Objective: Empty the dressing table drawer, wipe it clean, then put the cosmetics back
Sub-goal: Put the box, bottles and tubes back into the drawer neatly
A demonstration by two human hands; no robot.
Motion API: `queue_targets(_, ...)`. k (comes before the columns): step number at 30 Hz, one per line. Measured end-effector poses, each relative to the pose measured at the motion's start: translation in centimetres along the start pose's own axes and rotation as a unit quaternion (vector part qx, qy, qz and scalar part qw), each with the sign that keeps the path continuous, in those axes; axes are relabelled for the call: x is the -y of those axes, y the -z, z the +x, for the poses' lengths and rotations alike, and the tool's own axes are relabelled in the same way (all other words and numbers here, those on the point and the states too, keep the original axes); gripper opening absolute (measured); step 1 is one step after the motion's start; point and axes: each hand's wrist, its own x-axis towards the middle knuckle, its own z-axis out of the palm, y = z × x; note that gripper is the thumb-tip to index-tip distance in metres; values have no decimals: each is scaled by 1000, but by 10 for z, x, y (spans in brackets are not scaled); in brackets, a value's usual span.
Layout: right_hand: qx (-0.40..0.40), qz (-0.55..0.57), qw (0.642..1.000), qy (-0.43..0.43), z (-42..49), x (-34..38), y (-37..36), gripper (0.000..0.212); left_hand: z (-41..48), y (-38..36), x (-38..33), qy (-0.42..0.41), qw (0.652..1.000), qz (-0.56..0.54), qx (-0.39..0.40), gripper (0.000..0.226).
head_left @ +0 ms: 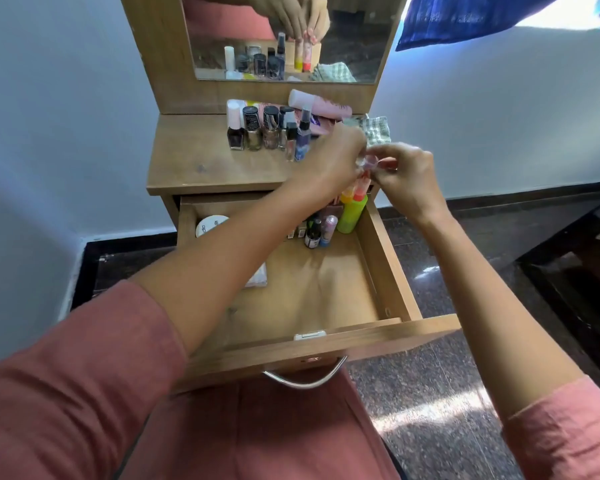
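The drawer [326,292] is pulled right out toward the person, so that's our marker. Far left, in the drawer's back left corner, a white jar [209,224] sits partly under the left forearm [229,251]. Behind the drawer, up on the tabletop [194,157], a row of polish bottles [253,133] stands upright, packed side by side. Down inside the drawer again, near its left side, a white packet [258,279] peeks out from under that same forearm. At the drawer's front, the metal handle [305,382] hangs below the panel.

Moving across: at the back of the drawer, right of middle, small bottles [314,233] stand clustered, touching one another. Farther behind the drawer, a pink tube [321,105] lies on its side beyond the polish row.

Now the left hand [329,164], above the drawer's back right corner. Its fingers are curled in, tips pinching a small pinkish piece [369,161] too blurred to name. Under it, in that back right corner, a green bottle [352,213] stands with yellow and orange tops [359,190] just beside it; whether the hands hold those, I can't tell. Behind that corner, a checked cloth [377,129] lies bunched on the tabletop. And the right hand [406,178], just past the drawer's right wall, fingers curled, pinches the same pinkish piece from the other side.
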Motion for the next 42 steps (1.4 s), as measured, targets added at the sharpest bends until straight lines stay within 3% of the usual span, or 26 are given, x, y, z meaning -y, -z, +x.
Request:
queue_targets(6, 27, 9, 999, -31, -24, -24, -15, 21, -14, -33, 3, 27, 998, -26, 41, 16)
queue_targets(13, 67, -5, 996, -63, -38, -41, -32, 20, -22, -54, 9, 54, 994, 16, 91, 12)
queue_targets(20, 77, -49, 993, -72, -40, -55, -43, 20, -20, -74, 20, 29, 993, 98, 63, 16)
queue_targets(32, 51, -145, 987, -40, -43, -62, -50, 17, -22, -85, 21, 28, 996, 70, 40, 22)
queue_targets(42, 45, -127, 990, -45, -44, -60, -50, 22, -24, -80, 26, 25, 998, 58, 20, 23)
